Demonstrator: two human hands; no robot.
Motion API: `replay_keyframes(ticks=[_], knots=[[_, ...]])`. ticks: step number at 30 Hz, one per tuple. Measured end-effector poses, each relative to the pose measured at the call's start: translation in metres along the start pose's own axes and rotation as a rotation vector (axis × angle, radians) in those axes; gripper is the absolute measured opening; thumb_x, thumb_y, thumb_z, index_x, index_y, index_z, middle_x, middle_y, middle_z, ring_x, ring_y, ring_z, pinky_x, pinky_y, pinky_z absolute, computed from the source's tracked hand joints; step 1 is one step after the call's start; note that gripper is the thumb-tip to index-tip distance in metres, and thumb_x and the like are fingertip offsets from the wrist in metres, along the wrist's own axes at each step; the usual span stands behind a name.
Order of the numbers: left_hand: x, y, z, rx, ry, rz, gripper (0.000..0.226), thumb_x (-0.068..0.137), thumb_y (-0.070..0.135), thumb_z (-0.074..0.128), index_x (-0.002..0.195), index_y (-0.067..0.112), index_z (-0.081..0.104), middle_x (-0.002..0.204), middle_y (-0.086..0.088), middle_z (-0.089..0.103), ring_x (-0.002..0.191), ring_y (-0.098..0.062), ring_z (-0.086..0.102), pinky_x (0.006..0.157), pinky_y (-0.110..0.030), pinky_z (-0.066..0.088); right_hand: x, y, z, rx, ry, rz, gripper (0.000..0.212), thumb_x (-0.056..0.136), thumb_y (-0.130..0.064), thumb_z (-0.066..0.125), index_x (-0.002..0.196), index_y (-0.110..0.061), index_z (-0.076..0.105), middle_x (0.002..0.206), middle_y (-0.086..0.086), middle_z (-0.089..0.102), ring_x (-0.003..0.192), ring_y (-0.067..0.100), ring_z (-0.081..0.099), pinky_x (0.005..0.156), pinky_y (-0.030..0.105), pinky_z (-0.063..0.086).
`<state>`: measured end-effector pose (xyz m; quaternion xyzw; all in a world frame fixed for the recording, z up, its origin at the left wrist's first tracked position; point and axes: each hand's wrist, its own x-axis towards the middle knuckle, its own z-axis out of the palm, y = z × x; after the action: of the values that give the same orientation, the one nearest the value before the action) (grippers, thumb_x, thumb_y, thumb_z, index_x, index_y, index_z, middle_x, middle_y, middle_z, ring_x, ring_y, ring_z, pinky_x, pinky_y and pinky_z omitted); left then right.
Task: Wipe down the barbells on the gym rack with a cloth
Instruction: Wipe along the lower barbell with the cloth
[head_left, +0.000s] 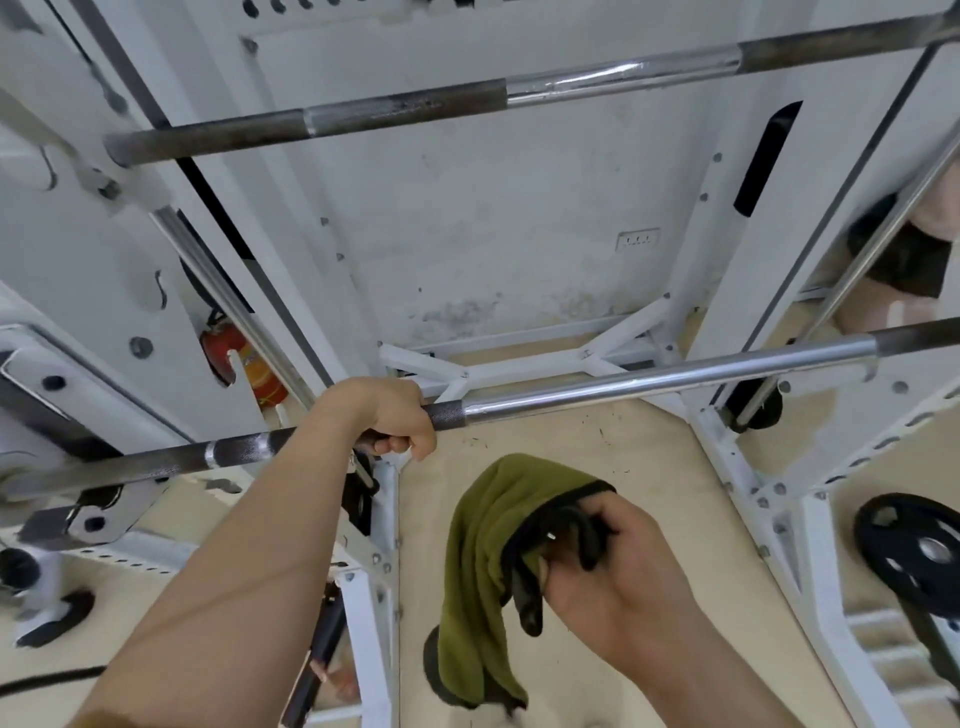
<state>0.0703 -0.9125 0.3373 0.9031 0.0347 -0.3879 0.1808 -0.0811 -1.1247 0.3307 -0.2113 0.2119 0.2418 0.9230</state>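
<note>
My left hand (387, 415) is curled round the lower barbell (649, 382) at centre frame, on the knurled stretch just beside the bright chrome. My right hand (618, 577), at lower right, grips a bunched olive-green cloth (493, 561) that hangs below the bar and touches no steel. I judge the wiping of this bar is not under way, and the upper barbell (597, 78) across the top of the frame, dull and spotted along its knurling, looks left to do as well.

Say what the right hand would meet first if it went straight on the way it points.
Probably the lower barbell, beside the left hand, with the green cloth touching first; depth is unclear.
</note>
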Motion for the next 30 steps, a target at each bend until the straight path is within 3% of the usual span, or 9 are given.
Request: replay_keyframes(ticks=[4,6,10,13,16,18,21,25,30], knots=[[-0.017,-0.011,0.031,0.089,0.574,0.216,0.029,0.071,0.02,0.068,0.099,0.028,0.064,0.094,0.008,0.06,0.084,-0.007,0.059,0.08,-0.027,0.046,0.001,0.013,0.009,-0.054,-0.057,-0.046,0.034,0.076,-0.003,0.045,0.099,0.012,0.065,0.094,0.024,0.064,0.084,0.034,0.063,0.084,0.043,0.052],[-0.053,-0.012,0.065,-0.358,0.907,0.462,0.027,0.077,0.02,0.07,0.102,0.03,0.064,0.103,0.009,0.056,0.092,0.002,0.054,0.084,-0.014,0.041,0.002,0.016,0.01,-0.093,-0.095,-0.083,0.036,0.074,-0.006,0.053,0.102,0.01,0.069,0.103,0.025,0.066,0.093,0.035,0.065,0.092,0.045,0.051],[-0.097,-0.004,0.128,-0.895,0.321,0.655,0.044,0.082,0.058,0.059,0.115,0.029,0.059,0.101,0.0,0.067,0.095,-0.014,0.065,0.079,-0.028,0.054,-0.003,0.012,0.015,-0.665,-0.159,-0.259,0.022,0.083,-0.01,0.064,0.103,-0.01,0.074,0.105,0.014,0.071,0.101,0.028,0.067,0.094,0.044,0.052],[-0.091,0.006,0.145,-0.775,0.508,0.617,0.027,0.094,0.047,0.05,0.106,0.026,0.06,0.09,0.005,0.067,0.085,-0.011,0.065,0.072,-0.028,0.053,-0.005,0.0,0.016,-1.321,0.051,-0.556,0.026,0.085,-0.02,0.067,0.102,-0.04,0.069,0.097,-0.013,0.072,0.096,0.005,0.067,0.082,0.027,0.057],[-0.089,0.023,0.141,-0.944,0.54,0.591,0.026,0.097,0.04,0.045,0.104,0.022,0.063,0.091,0.001,0.068,0.088,-0.013,0.065,0.079,-0.035,0.054,-0.007,-0.009,-0.006,-1.228,-0.052,-0.476,0.076,0.07,-0.043,0.081,0.135,-0.047,0.042,0.127,-0.017,0.059,0.121,0.0,0.053,0.092,0.027,0.05],[-0.091,0.033,0.136,-0.989,0.357,0.652,0.029,0.096,0.044,0.048,0.107,0.021,0.064,0.094,-0.001,0.069,0.092,-0.018,0.066,0.083,-0.042,0.055,-0.006,0.001,-0.022,-1.217,-0.164,-0.327,0.069,0.076,-0.042,0.077,0.136,-0.041,0.044,0.122,-0.008,0.065,0.115,0.007,0.059,0.09,0.029,0.051],[-0.083,0.031,0.117,-0.664,0.491,0.74,0.038,0.092,0.053,0.044,0.099,0.023,0.067,0.089,0.007,0.069,0.087,-0.012,0.064,0.077,-0.036,0.053,-0.007,0.019,-0.029,-1.171,0.078,-0.517,0.019,0.08,-0.048,0.066,0.094,-0.035,0.067,0.082,-0.004,0.072,0.075,0.008,0.067,0.071,0.024,0.053],[-0.04,0.007,0.077,0.001,1.105,0.425,0.038,0.099,0.032,0.033,0.065,0.021,0.044,0.062,0.003,0.045,0.064,-0.02,0.043,0.056,-0.033,0.027,-0.016,0.004,-0.021,-0.999,0.297,-0.529,0.016,0.085,-0.046,0.058,0.093,-0.054,0.047,0.088,-0.032,0.06,0.082,-0.013,0.057,0.082,0.017,0.046],[0.002,-0.003,0.066,0.543,1.05,0.196,0.027,0.094,0.021,0.043,0.078,0.01,0.062,0.047,0.0,0.034,0.038,-0.019,0.023,0.045,-0.023,0.017,-0.027,-0.016,0.011,-1.016,0.273,-0.468,0.014,0.094,-0.042,0.047,0.081,-0.047,0.05,0.061,-0.033,0.061,0.058,-0.018,0.056,0.061,0.012,0.045]])
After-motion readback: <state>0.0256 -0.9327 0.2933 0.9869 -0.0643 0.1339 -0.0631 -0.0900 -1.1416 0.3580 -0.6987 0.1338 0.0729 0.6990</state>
